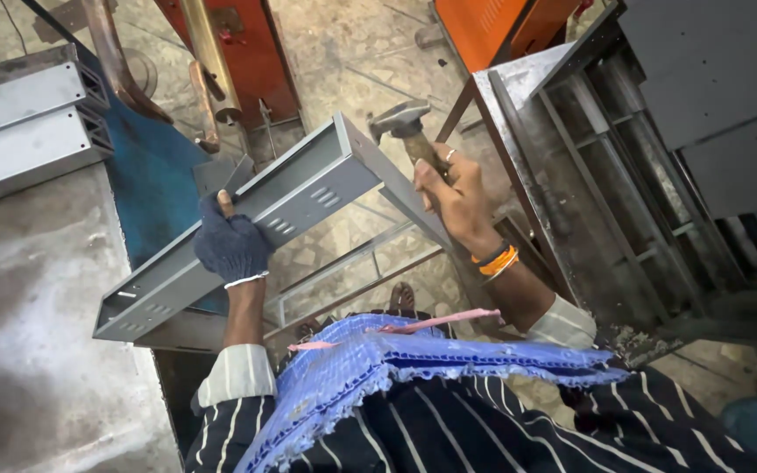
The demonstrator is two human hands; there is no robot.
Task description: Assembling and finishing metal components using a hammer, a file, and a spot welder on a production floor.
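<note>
I'm holding the channel (247,210), a long grey folded-metal piece with slots in its side, and everything here sits relative to it. My left hand (231,245), in a dark knit glove, is wrapped shut around the channel about midway along, thumb on the upper lip, fingers under the slotted face. My right hand (453,197) is bare and closed tight round the handle of the hammer (403,118), whose steel head sits just past the channel's upper end, very near the corner where a thin cross-strip leaves it. I can't tell whether the head is touching that corner or a shade off it.

To do this well, I judge the channel needs steadying: its lower end lies at the edge of the grey bench (37,307), the rest hangs in the air on my left grip alone, so a hard blow could twist it. Short, square taps, face flat to the metal, with my gloved fingers kept well down from the struck end.

Beyond the channel's far end are red machine parts (238,52) on the floor; to its right stands a grey metal frame (589,175); more grey channels (19,114) are stacked off its left side
</note>
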